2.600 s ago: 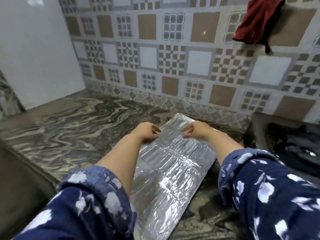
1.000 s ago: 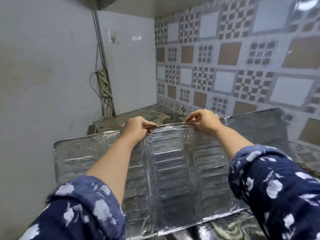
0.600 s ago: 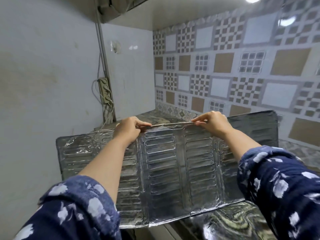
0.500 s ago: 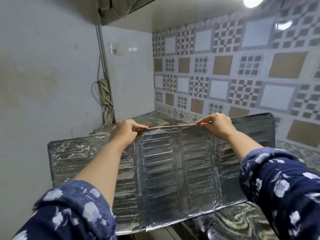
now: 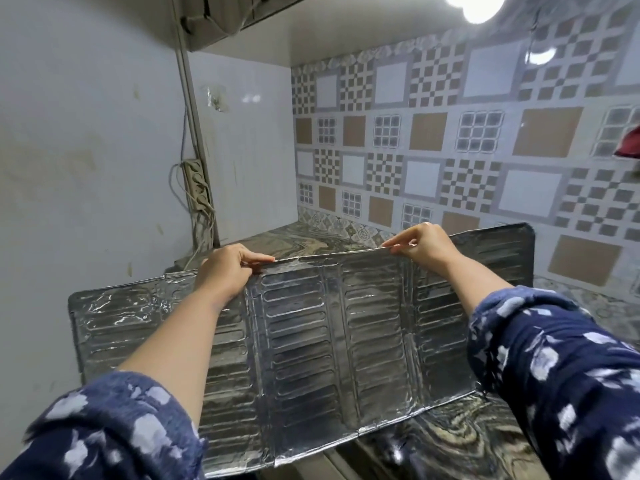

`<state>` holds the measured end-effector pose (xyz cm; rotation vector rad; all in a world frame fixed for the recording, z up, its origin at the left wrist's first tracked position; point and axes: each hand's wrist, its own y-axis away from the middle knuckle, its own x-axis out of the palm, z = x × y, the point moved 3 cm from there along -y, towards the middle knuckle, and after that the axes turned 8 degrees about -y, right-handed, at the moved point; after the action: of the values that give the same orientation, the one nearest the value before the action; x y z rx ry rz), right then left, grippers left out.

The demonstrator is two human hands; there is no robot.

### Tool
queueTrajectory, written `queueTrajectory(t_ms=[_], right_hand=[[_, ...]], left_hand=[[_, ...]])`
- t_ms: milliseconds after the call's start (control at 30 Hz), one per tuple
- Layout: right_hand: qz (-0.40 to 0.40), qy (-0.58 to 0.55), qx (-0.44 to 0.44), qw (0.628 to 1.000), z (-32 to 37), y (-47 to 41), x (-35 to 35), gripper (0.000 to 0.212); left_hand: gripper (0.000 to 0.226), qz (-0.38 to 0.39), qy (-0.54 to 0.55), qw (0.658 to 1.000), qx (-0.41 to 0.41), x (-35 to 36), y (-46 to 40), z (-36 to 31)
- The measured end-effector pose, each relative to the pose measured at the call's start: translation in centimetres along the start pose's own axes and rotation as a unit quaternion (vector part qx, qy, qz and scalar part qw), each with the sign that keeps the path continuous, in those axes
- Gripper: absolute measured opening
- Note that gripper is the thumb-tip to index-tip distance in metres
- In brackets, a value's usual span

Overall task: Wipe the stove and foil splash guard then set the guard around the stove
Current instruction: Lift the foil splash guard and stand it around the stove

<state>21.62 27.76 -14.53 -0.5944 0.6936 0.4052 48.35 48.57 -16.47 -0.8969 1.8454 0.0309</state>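
Viewing from the head camera, the foil splash guard (image 5: 311, 341) is seen unfolded and held upright in front of the person, its embossed panels spread from a crumpled left wing to a darker right wing that is angled toward the tiled wall (image 5: 450, 140). The guard's top edge is pinched by the left hand (image 5: 225, 271) near the fold between the left wing and the centre panels, with the fingers closed over the rim. The same edge is gripped by the right hand (image 5: 422, 245) farther right, thumb and fingers closed on the thin rim. Both forearms are extended, and blue floral sleeves (image 5: 554, 368) are noted at the lower corners. The guard's bottom edge is seen low over the near part of the marbled counter (image 5: 450, 441); whether contact is made cannot be told. More of the counter is visible beyond the top edge, running into the corner. A power strip (image 5: 197, 185) with trailing cables is fixed to the plain left wall (image 5: 86, 150) beside a vertical conduit. A bright lamp (image 5: 474, 5) is recorded at the top, and a red cloth (image 5: 628, 143) is partly seen at the right border. The stove is not in view.
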Motion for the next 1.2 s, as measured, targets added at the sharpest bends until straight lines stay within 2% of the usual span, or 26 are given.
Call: queueTrajectory(t_ms=[267,700,867,1033,1133,1200], right_hand=[[-0.027,-0.086,0.021,0.996,1.0,-0.9,-3.1,0.011],[-0.152,-0.044,-0.021,0.987,3.2,-3.9,-17.6,0.014],[-0.207,0.019,-0.023,0.978,1.0,-3.0,-24.0,0.016],[-0.25,0.065,0.006,0.966,-4.1,-1.7,-30.2,0.019],[-0.268,0.086,0.009,0.959,-7.1,-0.5,-33.6,0.018],[-0.285,0.111,0.011,0.952,-8.9,0.5,-36.1,0.017]], left_hand=[[0.047,-0.011,-0.028,0.999,0.013,-2.0,-1.3,-3.2],[0.037,-0.126,0.005,0.989,0.076,-5.0,-7.4,-16.2],[0.031,-0.148,0.043,0.98,0.125,-3.5,-8.7,-23.7],[0.028,-0.119,0.088,0.975,0.166,0.3,-9.7,-31.3],[0.014,-0.11,0.106,0.965,0.215,3.3,-9.9,-35.8],[0.016,-0.115,0.107,0.959,0.234,5.1,-9.8,-39.1]])
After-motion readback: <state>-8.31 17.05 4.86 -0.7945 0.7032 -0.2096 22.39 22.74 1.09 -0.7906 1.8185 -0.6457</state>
